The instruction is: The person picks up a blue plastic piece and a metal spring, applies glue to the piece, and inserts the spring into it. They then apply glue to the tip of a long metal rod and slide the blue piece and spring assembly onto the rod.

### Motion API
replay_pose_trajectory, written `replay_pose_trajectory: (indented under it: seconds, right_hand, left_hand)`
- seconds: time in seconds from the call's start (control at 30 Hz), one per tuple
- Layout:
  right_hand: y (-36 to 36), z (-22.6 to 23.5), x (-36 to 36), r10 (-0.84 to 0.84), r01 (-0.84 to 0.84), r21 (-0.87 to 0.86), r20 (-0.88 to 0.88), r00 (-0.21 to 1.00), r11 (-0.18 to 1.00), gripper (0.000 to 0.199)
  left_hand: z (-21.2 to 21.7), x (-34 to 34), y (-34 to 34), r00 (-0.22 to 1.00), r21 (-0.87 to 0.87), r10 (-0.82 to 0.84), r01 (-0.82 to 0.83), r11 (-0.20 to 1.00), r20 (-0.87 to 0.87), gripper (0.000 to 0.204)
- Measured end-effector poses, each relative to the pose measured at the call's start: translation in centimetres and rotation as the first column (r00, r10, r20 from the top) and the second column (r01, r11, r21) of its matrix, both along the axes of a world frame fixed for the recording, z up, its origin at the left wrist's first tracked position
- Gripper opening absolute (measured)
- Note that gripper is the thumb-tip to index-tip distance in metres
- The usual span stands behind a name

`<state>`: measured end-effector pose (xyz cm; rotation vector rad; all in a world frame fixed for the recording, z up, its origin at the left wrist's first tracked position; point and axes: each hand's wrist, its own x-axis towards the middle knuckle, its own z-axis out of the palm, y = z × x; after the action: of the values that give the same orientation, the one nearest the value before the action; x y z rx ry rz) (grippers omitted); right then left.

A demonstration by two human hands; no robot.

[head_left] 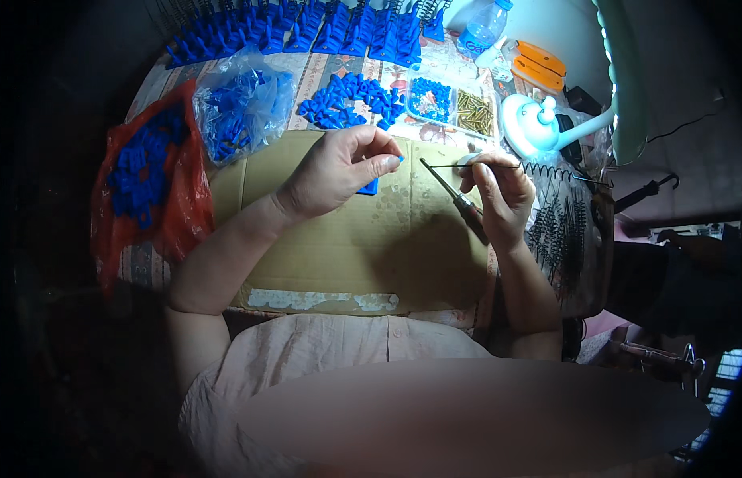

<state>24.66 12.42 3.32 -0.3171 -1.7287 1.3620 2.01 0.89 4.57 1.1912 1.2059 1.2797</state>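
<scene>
My left hand [339, 169] is closed in a pinch above the cardboard sheet [331, 255], with a small blue piece [401, 158] at its fingertips. Part of a flat blue plastic part [369, 189] shows just below that hand; the rest is hidden. Between the fingers of my right hand [502, 195] is a dark coil spring [550, 169]. Its straight wire end points left toward the blue piece, without touching it. Beneath the right hand a screwdriver [465, 202] lies slanted on the cardboard, its handle partly covered.
A red bag [197, 199] and a clear bag [283, 84] of blue parts stand left. Loose blue pieces [331, 103], a tub [431, 119] with blue bits and brass screws [473, 113], and a lamp base [530, 127] lie beyond. Dark springs [558, 231] are heaped right; blue clamps [331, 32] line the back.
</scene>
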Motion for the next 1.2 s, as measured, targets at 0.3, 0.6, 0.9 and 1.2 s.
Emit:
replay_pose_trajectory:
  seconds: [0.3, 0.6, 0.9, 1.2]
  right_hand:
    - [-0.4, 0.6, 0.0, -0.006, 0.004, 0.052, 0.038, 0.999, 0.999, 0.01]
    - [-1.0, 0.5, -0.1, 0.01, -0.011, 0.063, 0.014, 1.0, 0.998, 0.013]
    - [-1.2, 0.7, 0.0, 0.031, -0.031, 0.096, 0.003, 1.0, 0.995, 0.013]
    - [-1.7, 1.5, 0.0, -0.022, 0.011, 0.305, 0.034, 0.999, 0.952, 0.018]
  left_hand:
    - [-1.3, 1.1, -0.4, 0.996, 0.04, 0.086, -0.085, 0.996, -0.02, 0.012]
    - [-0.5, 1.3, -0.9, 0.983, 0.043, 0.072, -0.066, 0.997, -0.166, 0.013]
    - [-0.1, 1.7, -1.2, 0.989, 0.037, 0.064, -0.06, 0.998, -0.134, 0.015]
    - [0.0, 2.5, -1.5, 0.992, -0.033, 0.032, -0.036, 0.999, -0.119, 0.014]
